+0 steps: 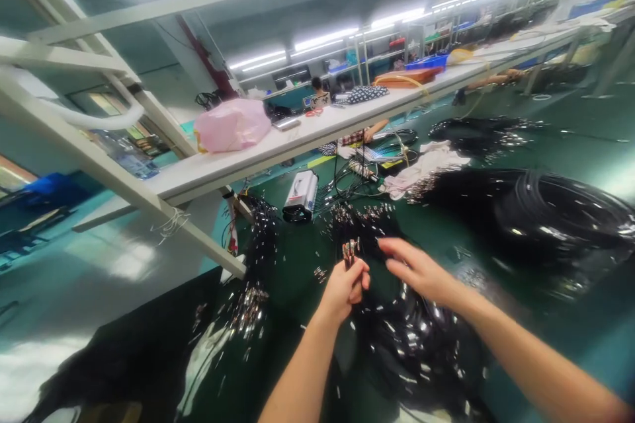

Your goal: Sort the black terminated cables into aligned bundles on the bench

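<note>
My left hand [347, 287] is closed around a small bunch of black cables, whose stripped ends [350, 250] with coloured wires stick up above the thumb. To its right, my right hand [419, 269] hovers with fingers apart and nothing in them. Beneath both hands lies a large heap of black cables [417, 337] with shiny ends on the green work surface. Just beyond the left hand, more cable ends [364, 215] spread out. A few loose cable ends [320, 274] lie left of the left hand.
A white device box [300, 193] stands ahead, with thin wires running from it. Black cable bundles lie left [260, 231] and right [555, 211]. A white shelf [317, 135] crosses above, carrying a pink bag [231, 125]. A pale cloth [429, 165] lies near a co-worker's arm [374, 130].
</note>
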A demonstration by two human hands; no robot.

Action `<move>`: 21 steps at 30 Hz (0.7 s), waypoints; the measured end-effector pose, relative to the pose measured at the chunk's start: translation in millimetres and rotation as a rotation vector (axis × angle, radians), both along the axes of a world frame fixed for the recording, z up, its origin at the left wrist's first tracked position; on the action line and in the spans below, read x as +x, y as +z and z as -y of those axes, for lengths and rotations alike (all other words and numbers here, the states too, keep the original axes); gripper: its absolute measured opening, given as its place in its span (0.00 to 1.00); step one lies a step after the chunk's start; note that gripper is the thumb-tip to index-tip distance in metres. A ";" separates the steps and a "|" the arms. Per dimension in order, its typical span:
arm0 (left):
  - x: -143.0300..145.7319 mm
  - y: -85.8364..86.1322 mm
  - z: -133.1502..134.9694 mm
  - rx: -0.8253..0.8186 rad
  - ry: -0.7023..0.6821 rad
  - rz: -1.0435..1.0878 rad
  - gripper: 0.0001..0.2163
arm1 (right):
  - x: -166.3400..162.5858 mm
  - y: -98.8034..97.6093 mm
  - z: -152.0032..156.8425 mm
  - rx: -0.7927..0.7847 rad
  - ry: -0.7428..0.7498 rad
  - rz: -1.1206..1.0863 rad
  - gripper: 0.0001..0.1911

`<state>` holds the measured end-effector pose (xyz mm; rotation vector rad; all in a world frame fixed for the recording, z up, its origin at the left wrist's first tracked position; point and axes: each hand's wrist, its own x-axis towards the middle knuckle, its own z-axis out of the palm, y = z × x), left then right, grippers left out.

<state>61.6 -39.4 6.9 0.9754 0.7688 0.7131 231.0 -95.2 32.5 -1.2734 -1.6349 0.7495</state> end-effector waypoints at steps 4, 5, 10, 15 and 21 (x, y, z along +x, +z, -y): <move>16.3 34.8 23.1 0.257 -0.058 -0.114 0.15 | -19.4 61.0 -35.6 0.049 0.253 0.007 0.24; 18.7 40.1 26.0 0.348 -0.021 -0.171 0.15 | -25.2 68.6 -37.7 0.014 0.348 0.036 0.24; 20.7 69.5 35.4 0.469 0.067 -0.218 0.11 | -12.0 81.4 -27.1 0.048 0.385 -0.185 0.27; 20.2 142.6 43.1 0.125 0.033 0.308 0.12 | 68.4 31.1 51.7 -0.285 0.461 -0.502 0.16; 21.9 221.9 78.2 0.286 0.397 0.559 0.16 | 76.5 -86.3 162.7 -1.056 0.474 -1.222 0.32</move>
